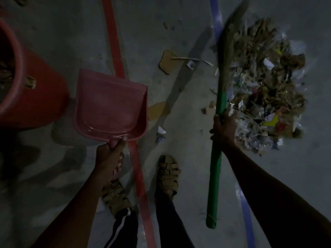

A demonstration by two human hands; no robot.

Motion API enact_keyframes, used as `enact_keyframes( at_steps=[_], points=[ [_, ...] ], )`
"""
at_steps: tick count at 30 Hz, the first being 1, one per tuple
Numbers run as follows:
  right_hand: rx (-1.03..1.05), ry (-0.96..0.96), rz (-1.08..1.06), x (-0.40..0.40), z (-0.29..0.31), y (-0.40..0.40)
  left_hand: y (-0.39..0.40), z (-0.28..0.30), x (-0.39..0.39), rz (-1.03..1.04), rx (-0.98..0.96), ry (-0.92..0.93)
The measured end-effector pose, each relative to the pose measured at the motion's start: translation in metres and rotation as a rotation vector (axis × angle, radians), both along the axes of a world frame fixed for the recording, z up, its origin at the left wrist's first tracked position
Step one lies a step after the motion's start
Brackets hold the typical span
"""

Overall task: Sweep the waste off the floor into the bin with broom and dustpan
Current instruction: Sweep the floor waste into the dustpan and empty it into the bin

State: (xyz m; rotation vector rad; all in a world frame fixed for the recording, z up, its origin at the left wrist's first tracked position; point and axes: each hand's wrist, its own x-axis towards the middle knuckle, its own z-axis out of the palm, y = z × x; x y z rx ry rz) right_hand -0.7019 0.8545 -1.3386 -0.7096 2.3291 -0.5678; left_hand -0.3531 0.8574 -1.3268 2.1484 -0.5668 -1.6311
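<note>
My left hand (pixel 109 159) grips the handle of a pink dustpan (pixel 109 106), which is held above the floor with nothing in it, just right of a red bin (pixel 38 97). My right hand (pixel 223 129) grips the green handle of a broom (pixel 215 169). Its straw head (pixel 228 49) is blurred and points away from me, along the left edge of a big pile of waste (pixel 265 90) made of dry leaves, paper and plastic. The bin's inside is dark, with some waste showing at the left edge.
Loose scraps lie between dustpan and pile: cardboard pieces (pixel 167 61), a tan piece (pixel 157 110), crumpled paper (pixel 161 132). A red floor stripe (pixel 114 43) and a blue stripe (pixel 217 18) cross the grey concrete. My sandalled feet (pixel 168 173) stand below.
</note>
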Motion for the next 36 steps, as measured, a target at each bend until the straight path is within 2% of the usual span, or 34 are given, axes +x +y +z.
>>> enact_keyframes(
  at_steps=[4,8,10,12,15,18,21,25,32,36],
  points=[
    [0.007,-0.132,0.184,0.019,0.005,0.036,0.009,0.013,0.003,-0.033,0.037,0.020],
    [0.187,-0.081,0.660,0.037,-0.008,0.084,0.025,0.026,0.007,-0.055,0.040,-0.013],
    [0.322,-0.039,0.814,0.041,-0.019,0.105,0.033,0.029,0.009,-0.057,0.048,-0.061],
    [0.412,-0.012,0.803,0.043,-0.027,0.127,0.041,0.028,0.011,-0.055,0.038,-0.079],
    [0.454,0.004,0.525,0.032,-0.029,0.156,0.053,0.028,0.009,-0.064,0.007,-0.076],
    [0.420,0.053,0.322,0.009,-0.021,0.172,0.065,0.029,0.005,-0.097,0.008,-0.079],
    [0.346,0.206,0.292,-0.010,-0.006,0.190,0.077,0.031,0.000,-0.104,0.025,-0.041],
    [0.293,0.308,0.393,-0.014,0.015,0.218,0.093,0.038,-0.003,-0.134,0.039,-0.017],
    [0.122,0.210,0.726,0.023,0.004,0.254,0.121,0.043,-0.001,-0.052,-0.009,-0.017],
    [0.141,0.142,0.981,0.044,-0.017,0.267,0.148,0.038,-0.005,0.029,-0.035,-0.078]
  ],
)
